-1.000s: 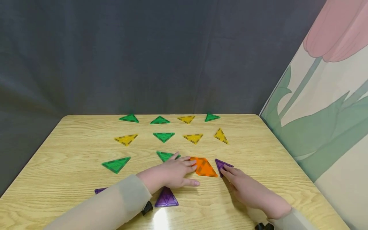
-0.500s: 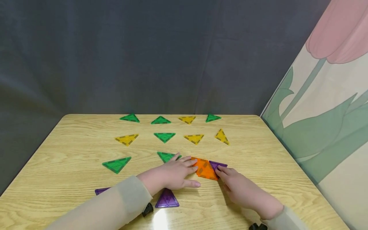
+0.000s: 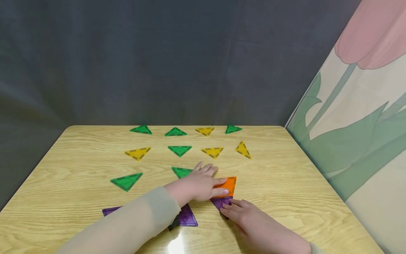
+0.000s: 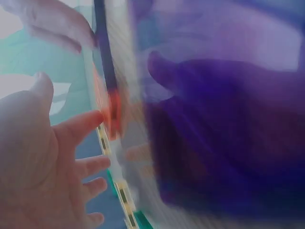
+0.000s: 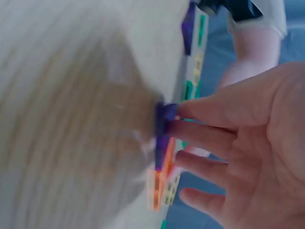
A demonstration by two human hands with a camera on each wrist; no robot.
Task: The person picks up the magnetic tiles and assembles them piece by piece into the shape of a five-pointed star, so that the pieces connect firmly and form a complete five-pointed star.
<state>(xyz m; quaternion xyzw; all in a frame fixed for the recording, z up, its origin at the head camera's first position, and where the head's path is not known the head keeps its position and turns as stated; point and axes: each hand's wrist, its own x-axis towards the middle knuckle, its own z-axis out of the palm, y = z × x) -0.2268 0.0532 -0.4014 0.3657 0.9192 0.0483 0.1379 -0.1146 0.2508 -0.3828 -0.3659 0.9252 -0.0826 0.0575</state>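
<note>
Flat triangular magnetic tiles lie on the wooden table. My left hand (image 3: 203, 185) spreads its fingers over an orange tile (image 3: 231, 184), thumb and index finger on it and partly hiding it. Against the orange tile's near edge lies a purple triangular tile (image 3: 222, 201). The straight fingertips of my right hand (image 3: 250, 222) touch this purple tile, as the right wrist view also shows at the purple tile's edge (image 5: 163, 136). Another purple triangle (image 3: 188, 217) sits below my left wrist, partly covered. It looms large and blurred in the left wrist view.
Green triangles (image 3: 127, 181) and yellow triangles (image 3: 212, 152) are spread in rows toward the far edge. One green triangle (image 3: 181, 172) is partly under my left fingers. My left sleeve hides most of a purple tile (image 3: 111, 210). A dark curtain (image 3: 190, 63) hangs behind.
The purple tile at my right hand has moved from the orange piece's right side to its near edge. The orange piece has turned, and my left hand has shifted right onto it.
</note>
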